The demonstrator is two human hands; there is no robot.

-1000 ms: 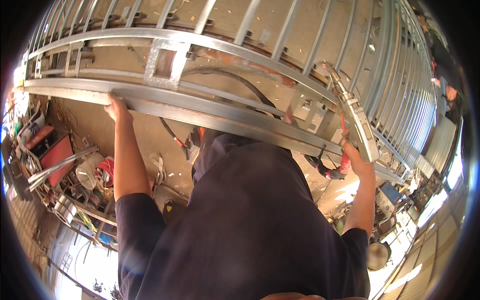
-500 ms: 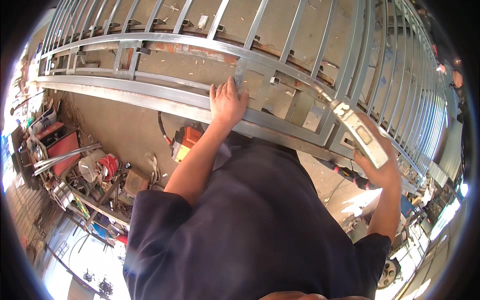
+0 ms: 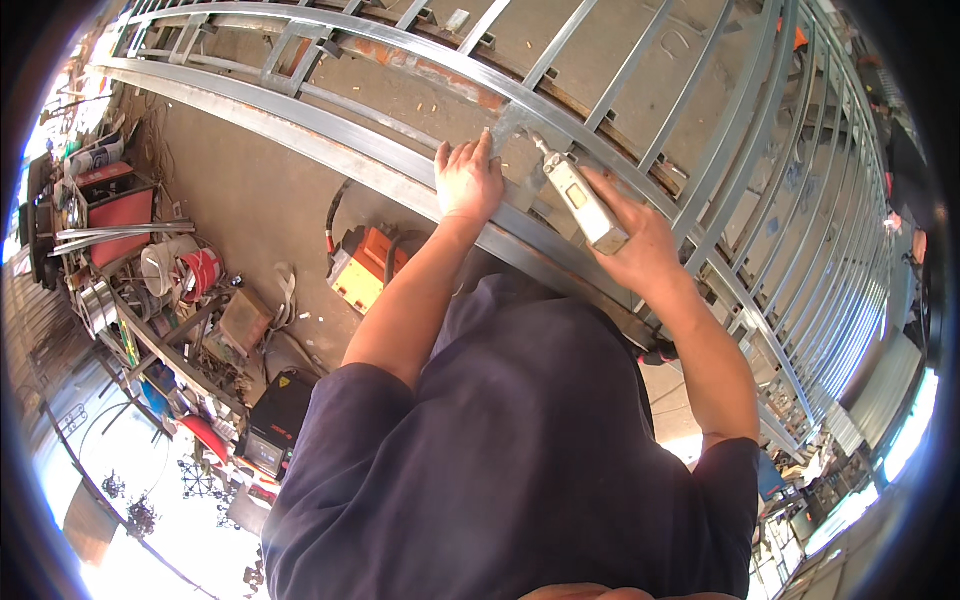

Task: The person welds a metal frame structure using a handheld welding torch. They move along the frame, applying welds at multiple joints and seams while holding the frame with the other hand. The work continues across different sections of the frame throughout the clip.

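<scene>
My right hand [image 3: 640, 245] is closed round a handheld laser welding gun [image 3: 585, 203], a scuffed pale metal body with a narrow nozzle. Its tip points up and left, close to a short grey metal crosspiece [image 3: 513, 124] between two rails of a steel frame. My left hand [image 3: 470, 182] lies on the near steel tube [image 3: 365, 150], fingers extended and slightly apart beside the crosspiece's lower end. Whether those fingers press against the crosspiece, I cannot tell. The long upper rail [image 3: 440, 55] runs beyond both hands.
Many parallel bars [image 3: 690, 90] fill the far and right side. An orange and yellow machine [image 3: 368, 268] stands on the floor below the near tube. At left are a red bucket [image 3: 200, 270], metal tubes [image 3: 120, 233] and a cluttered rack. A black box [image 3: 275, 425] sits lower left.
My right hand has brought the welding gun leftward, from over the bars at right to beside the crosspiece near my left hand. My left hand stays on the tube. The view has turned slightly.
</scene>
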